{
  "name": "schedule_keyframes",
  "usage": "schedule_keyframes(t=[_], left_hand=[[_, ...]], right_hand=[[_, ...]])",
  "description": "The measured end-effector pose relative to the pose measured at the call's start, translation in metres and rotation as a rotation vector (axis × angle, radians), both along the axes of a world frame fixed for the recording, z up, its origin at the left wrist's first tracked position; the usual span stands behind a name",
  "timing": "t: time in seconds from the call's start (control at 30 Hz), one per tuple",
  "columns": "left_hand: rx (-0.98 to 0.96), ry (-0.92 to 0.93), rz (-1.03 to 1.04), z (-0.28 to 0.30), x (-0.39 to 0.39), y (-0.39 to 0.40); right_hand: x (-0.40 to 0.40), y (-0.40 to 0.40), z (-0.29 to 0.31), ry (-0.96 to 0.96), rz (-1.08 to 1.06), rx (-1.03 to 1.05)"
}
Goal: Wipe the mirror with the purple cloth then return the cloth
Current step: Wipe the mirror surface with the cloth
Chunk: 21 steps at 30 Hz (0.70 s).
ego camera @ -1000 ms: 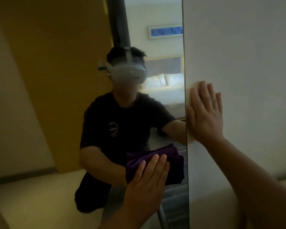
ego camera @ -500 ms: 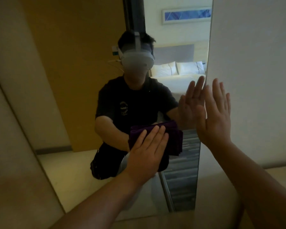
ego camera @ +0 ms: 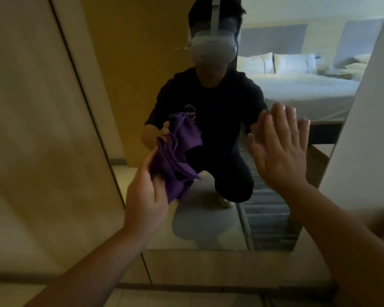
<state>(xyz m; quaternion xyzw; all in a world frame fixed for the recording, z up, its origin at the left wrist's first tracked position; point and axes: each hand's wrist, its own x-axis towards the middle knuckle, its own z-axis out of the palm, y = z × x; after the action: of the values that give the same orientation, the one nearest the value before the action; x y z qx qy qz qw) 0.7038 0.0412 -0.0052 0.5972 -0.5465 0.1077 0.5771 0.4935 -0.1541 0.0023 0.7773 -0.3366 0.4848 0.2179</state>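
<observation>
A tall wall mirror (ego camera: 129, 85) fills the middle of the head view, down to a low ledge. My left hand (ego camera: 145, 200) pinches a crumpled purple cloth (ego camera: 173, 169) between thumb and fingers; the cloth hangs loosely just in front of the glass, and its reflection shows above it. My right hand (ego camera: 279, 151) is open with fingers spread, its palm flat against the glass near the mirror's right edge. The mirror shows a crouching person in a dark shirt with a white headset.
A beige panel (ego camera: 42, 129) borders the mirror on the left and a white wall (ego camera: 368, 140) on the right. A wooden ledge (ego camera: 208, 267) runs under the mirror. A bed with white pillows appears only as a reflection.
My left hand has lifted its flat palm off the glass and bunched the cloth in a pinch, away from the mirror. My right hand has shifted from the wall onto the glass. The view has tilted downward.
</observation>
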Motion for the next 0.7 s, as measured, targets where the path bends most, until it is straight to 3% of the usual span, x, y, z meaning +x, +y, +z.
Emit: schedule_keyframes(t=[0.1,0.27,0.4,0.57,0.7], left_hand=[[-0.030,-0.032,0.097,0.003,0.031,0.007],[-0.168,-0.086,0.129,0.057,0.065,-0.011],[-0.344,-0.390,0.204,0.100,0.090,-0.030],[-0.440,-0.737,0.191,0.098,0.095,-0.039],[-0.456,-0.716,0.172,0.102,0.108,-0.038]], right_hand=[[0.005,-0.014,-0.007,0.001,-0.054,-0.044],[0.008,-0.024,-0.012,-0.020,-0.096,-0.149],[0.031,-0.001,-0.010,-0.006,-0.067,-0.079],[0.077,0.008,-0.028,0.052,0.017,-0.226],[0.081,-0.005,-0.033,-0.015,-0.027,-0.323]])
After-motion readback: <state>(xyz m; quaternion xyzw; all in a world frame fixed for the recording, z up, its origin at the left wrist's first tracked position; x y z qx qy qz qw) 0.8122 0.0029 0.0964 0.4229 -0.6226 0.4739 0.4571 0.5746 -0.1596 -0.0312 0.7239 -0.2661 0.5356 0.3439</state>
